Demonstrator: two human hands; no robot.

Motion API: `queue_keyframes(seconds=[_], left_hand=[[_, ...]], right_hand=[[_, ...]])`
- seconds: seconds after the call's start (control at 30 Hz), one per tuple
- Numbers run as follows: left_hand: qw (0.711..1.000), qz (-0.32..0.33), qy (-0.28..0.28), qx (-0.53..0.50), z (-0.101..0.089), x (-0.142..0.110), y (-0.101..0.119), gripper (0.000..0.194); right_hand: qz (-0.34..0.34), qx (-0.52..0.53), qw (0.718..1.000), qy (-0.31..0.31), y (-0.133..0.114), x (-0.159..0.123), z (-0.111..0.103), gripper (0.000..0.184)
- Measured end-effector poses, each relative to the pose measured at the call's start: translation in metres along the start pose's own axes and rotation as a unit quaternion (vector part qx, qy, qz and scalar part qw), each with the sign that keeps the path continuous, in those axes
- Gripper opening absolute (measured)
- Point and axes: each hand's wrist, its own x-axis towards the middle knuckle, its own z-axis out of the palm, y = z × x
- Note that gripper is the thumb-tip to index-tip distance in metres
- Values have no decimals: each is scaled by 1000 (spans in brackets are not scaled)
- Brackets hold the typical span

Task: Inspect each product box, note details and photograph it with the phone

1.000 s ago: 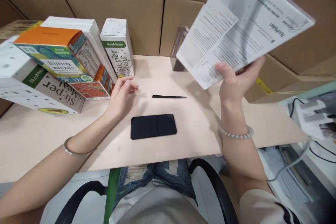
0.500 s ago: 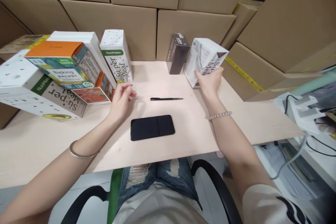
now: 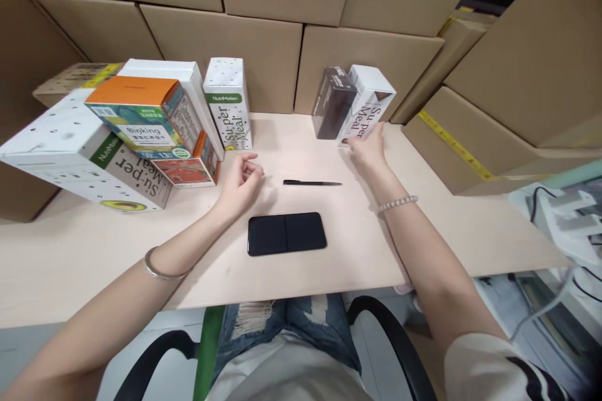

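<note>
Box (image 3: pixel 369 100), white with "Su-per Meal" lettering, stands tilted against dark carton (image 3: pixel 333 102), right hand (image 3: pixel 368 149) touching, grip released.

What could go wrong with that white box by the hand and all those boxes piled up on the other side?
The white Su·per Meal box leans against the dark box; the right hand touching its base might tip either one. The orange box sits tilted on the leaning stack; a nudge from the left hand may slide it down. The pen could roll if the table shakes.
</note>
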Motion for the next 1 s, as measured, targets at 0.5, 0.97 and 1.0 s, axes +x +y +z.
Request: queue_keyframes(seconds=[0.5, 0.97, 1.0], left_hand=[[990, 33, -94, 99, 0, -11, 5, 35], [992, 39, -69, 101, 0, -6, 2, 25], [994, 30, -54, 93, -1, -5, 0, 25]], right_hand=[[-241, -54, 967, -69, -186, -63, 156, 85], [-84, 12, 995, -54, -186, -31, 175, 68], [-74, 34, 996, -39, -178, -25, 168, 65]])
